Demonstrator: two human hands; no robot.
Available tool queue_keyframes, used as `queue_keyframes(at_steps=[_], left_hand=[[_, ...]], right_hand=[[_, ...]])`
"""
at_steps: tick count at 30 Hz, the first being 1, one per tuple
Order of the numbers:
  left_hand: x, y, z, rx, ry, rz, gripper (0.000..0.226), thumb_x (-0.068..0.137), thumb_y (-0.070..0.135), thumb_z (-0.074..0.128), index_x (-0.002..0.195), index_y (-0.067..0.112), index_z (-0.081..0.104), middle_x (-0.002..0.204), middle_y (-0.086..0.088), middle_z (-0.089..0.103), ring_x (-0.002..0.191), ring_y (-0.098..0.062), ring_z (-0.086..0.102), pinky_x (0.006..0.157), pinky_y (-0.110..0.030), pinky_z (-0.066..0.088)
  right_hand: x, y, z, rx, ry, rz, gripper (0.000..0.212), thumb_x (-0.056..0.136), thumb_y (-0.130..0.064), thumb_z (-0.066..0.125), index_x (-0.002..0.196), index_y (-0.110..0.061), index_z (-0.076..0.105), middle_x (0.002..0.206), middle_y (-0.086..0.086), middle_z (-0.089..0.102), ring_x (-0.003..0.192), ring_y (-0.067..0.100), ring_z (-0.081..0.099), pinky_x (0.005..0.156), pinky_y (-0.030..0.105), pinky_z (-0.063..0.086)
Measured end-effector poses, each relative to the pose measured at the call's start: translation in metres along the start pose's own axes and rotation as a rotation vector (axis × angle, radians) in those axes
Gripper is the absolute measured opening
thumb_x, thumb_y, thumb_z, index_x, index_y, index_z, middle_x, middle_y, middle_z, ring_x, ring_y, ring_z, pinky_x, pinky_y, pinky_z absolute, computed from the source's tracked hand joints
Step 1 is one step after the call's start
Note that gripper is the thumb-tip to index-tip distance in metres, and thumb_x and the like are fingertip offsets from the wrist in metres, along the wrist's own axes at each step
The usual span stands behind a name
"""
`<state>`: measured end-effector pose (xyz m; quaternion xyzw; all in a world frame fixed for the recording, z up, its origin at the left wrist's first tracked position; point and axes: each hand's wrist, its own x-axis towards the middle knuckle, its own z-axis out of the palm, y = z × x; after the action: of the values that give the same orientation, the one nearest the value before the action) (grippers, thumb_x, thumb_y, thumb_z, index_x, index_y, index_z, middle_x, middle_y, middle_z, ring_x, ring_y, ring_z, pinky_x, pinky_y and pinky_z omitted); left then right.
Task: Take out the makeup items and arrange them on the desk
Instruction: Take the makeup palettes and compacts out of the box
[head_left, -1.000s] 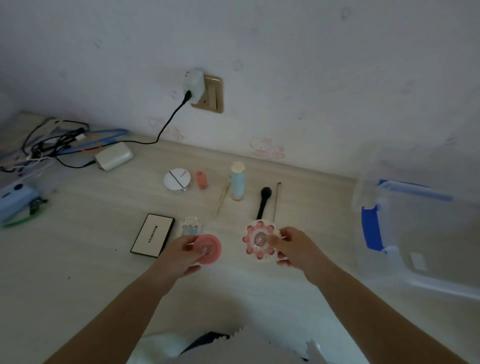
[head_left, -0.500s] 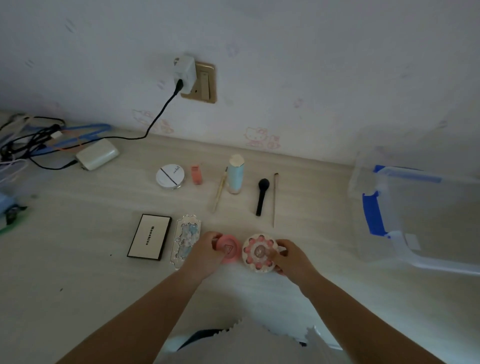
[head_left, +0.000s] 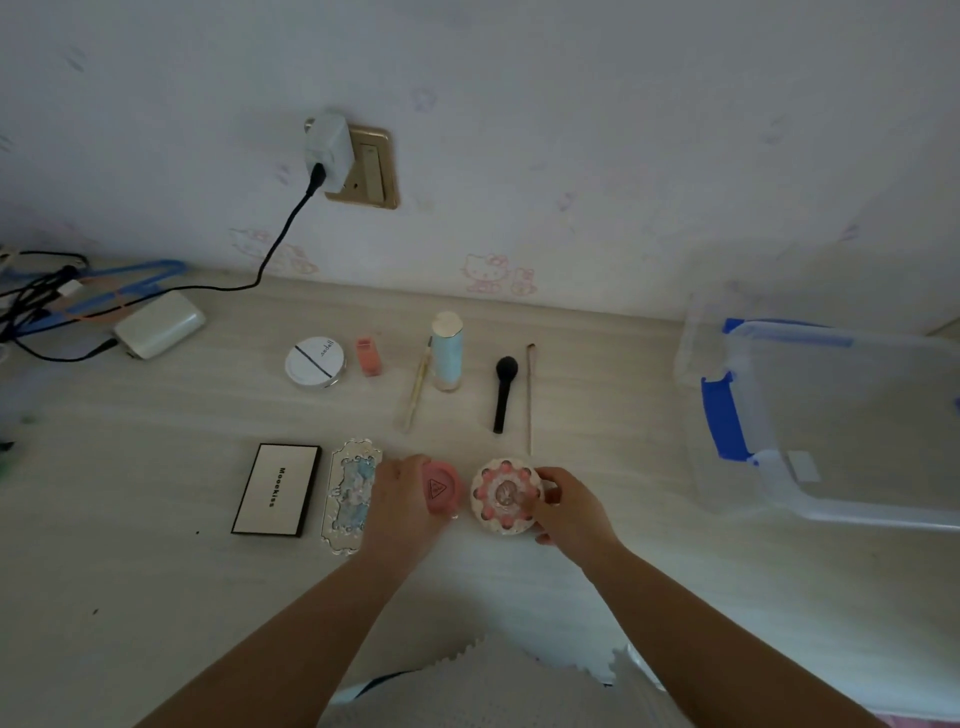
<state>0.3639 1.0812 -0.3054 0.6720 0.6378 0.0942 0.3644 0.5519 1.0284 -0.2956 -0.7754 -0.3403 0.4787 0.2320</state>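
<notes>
My left hand (head_left: 402, 506) holds a round pink compact (head_left: 441, 488) down on the desk. Beside it, my right hand (head_left: 566, 506) grips a round flower-patterned compact (head_left: 501, 496), also on the desk. Left of them lie an ornate pale-blue palette (head_left: 349, 496) and a white black-edged palette (head_left: 276, 488). Further back a row holds a white cushion compact (head_left: 315, 361), a small coral lipstick (head_left: 368, 356), a thin gold pencil (head_left: 418, 387), a light-blue bottle (head_left: 447, 351), a black brush (head_left: 504, 389) and a thin stick (head_left: 530, 397).
A clear plastic bin (head_left: 737, 488) with blue latches sits at the right. At the back left lie a white power bank (head_left: 160, 325) and tangled cables (head_left: 39, 296). A charger (head_left: 327, 143) is plugged into the wall socket. The desk's near edge is below my forearms.
Both hands lowered the two round compacts onto the desk and brought them close together, just right of the ornate palette.
</notes>
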Motion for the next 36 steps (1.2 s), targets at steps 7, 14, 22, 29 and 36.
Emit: queue_keyframes(at_steps=[7, 14, 22, 29, 36], left_hand=[[0.002, 0.004, 0.003, 0.112, 0.033, -0.013, 0.063, 0.076, 0.033, 0.073, 0.131, 0.016, 0.047, 0.124, -0.012, 0.039, 0.117, -0.031, 0.042, 0.097, -0.035, 0.039], [0.0, 0.005, 0.005, 0.137, 0.018, -0.037, 0.074, 0.081, 0.037, 0.067, 0.143, 0.016, 0.032, 0.136, -0.014, 0.033, 0.126, -0.035, 0.034, 0.104, -0.042, 0.035], [-0.011, 0.061, -0.013, -0.239, 0.124, 0.158, 0.043, 0.086, 0.02, 0.063, 0.127, 0.02, 0.051, 0.119, 0.006, 0.047, 0.108, -0.011, 0.051, 0.094, -0.03, 0.045], [-0.001, 0.154, -0.018, -0.622, -0.043, 0.149, 0.018, 0.088, 0.015, 0.062, 0.105, 0.021, 0.062, 0.094, 0.01, 0.064, 0.085, -0.003, 0.059, 0.078, -0.017, 0.043], [0.028, 0.242, 0.006, -0.683, -0.11, 0.194, 0.015, 0.089, 0.017, 0.061, 0.093, 0.032, 0.061, 0.096, 0.006, 0.066, 0.087, -0.006, 0.06, 0.079, -0.024, 0.046]], right_hand=[[0.005, 0.002, -0.001, -0.059, 0.031, -0.068, 0.034, 0.089, -0.015, 0.056, 0.123, -0.02, 0.061, 0.099, 0.001, 0.07, 0.073, 0.015, 0.068, 0.053, 0.017, 0.053], [0.01, 0.007, -0.001, -0.145, 0.059, -0.072, 0.037, 0.087, -0.019, 0.056, 0.123, -0.024, 0.059, 0.106, 0.004, 0.065, 0.079, 0.015, 0.064, 0.061, 0.024, 0.055], [-0.017, -0.018, -0.037, 0.189, 0.27, -0.195, 0.027, 0.092, -0.031, 0.056, 0.119, -0.027, 0.053, 0.089, -0.008, 0.056, 0.068, 0.005, 0.053, 0.056, 0.013, 0.043], [-0.031, -0.05, -0.101, 0.459, 0.291, -0.336, 0.021, 0.092, -0.01, 0.054, 0.094, -0.029, 0.059, 0.079, -0.008, 0.056, 0.06, 0.002, 0.054, 0.051, 0.015, 0.043], [-0.039, -0.054, -0.214, 0.554, 0.304, -0.455, 0.027, 0.092, 0.003, 0.047, 0.095, -0.021, 0.06, 0.086, -0.003, 0.062, 0.064, -0.001, 0.062, 0.059, 0.015, 0.052]])
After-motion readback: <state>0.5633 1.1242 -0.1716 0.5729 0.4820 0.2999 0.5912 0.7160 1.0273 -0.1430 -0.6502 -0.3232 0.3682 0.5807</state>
